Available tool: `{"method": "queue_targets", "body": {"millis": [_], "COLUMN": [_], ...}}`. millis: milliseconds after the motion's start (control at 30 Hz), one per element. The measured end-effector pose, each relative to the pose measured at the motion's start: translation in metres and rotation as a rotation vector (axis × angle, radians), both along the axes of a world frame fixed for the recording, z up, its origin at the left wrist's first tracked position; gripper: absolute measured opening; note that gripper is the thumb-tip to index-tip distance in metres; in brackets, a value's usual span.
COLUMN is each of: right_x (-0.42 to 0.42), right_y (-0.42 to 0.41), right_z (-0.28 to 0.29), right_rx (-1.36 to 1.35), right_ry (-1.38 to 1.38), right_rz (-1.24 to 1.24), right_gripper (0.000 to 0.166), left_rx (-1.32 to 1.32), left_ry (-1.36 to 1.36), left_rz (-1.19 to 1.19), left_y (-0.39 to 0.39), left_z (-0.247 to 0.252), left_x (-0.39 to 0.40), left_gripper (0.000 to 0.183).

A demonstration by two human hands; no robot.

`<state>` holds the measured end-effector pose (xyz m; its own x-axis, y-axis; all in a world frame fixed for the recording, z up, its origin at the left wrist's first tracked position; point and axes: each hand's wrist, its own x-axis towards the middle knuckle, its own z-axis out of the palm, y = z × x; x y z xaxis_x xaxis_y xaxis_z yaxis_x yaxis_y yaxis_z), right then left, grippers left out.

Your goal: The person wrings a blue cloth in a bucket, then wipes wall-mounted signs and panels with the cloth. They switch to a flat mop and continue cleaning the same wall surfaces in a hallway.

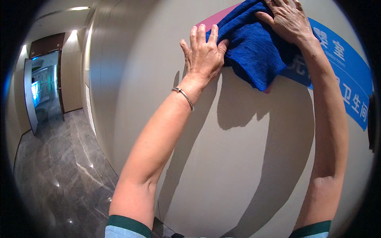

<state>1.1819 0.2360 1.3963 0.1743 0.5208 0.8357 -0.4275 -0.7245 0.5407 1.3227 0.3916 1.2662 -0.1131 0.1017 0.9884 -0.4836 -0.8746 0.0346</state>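
A dark blue cloth (253, 44) lies spread against a wall sign (345, 59), which is blue with white lettering and has a pink part (215, 18) at its upper left. My left hand (205, 53), with a silver bangle at the wrist, rests at the cloth's left edge with fingers spread; the thumb touches the cloth, and whether it grips is unclear. Over the cloth's upper right part lies my right hand (287, 20), palm to the wall, thumb pointing left. Its upper fingertips are cut off by the picture's top edge. The cloth's lower corner hangs below the sign's edge.
The beige wall (226, 157) carries shadows of both arms and the cloth. At the left, a corridor with a grey marble floor (65, 166) leads to an open door (30, 95). A white louvred vent (90, 110) is set low in the wall.
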Motion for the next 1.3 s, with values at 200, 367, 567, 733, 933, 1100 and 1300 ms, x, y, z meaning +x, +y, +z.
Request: {"method": "queue_targets", "body": {"millis": [200,367,567,733,933,1100,1300], "right_x": [0.009,0.009,0.022,0.019,0.001,-0.007,-0.006], "right_y": [0.014,0.006,-0.016,-0.052,-0.06,-0.099,-0.139], "right_z": [0.01,0.022,0.012,-0.005,-0.021,0.007,0.024], "right_rx": [-0.037,-0.042,-0.064,-0.092,-0.071,-0.107,-0.092], "right_ry": [0.041,0.09,-0.002,0.046,0.057,0.162,-0.136], "right_rz": [0.074,0.034,-0.189,-0.106,-0.143,0.056,0.014], "right_gripper": [0.071,0.071,0.062,0.064,0.065,0.072,0.073], "left_rx": [-0.02,-0.051,-0.033,-0.029,0.037,0.066,0.082], "left_ry": [0.063,0.019,-0.005,0.025,0.07,0.093,-0.038], "left_rz": [-0.002,-0.076,-0.218,-0.266,-0.315,-0.295,-0.238], "left_y": [0.011,-0.009,-0.049,-0.071,-0.085,-0.093,-0.122], "left_z": [0.005,0.008,-0.012,-0.036,-0.04,-0.016,0.017], "left_x": [0.007,0.008,-0.007,-0.022,-0.027,-0.034,-0.035], "left_gripper": [0.053,0.053,0.059,0.062,0.069,0.065,0.054]}}
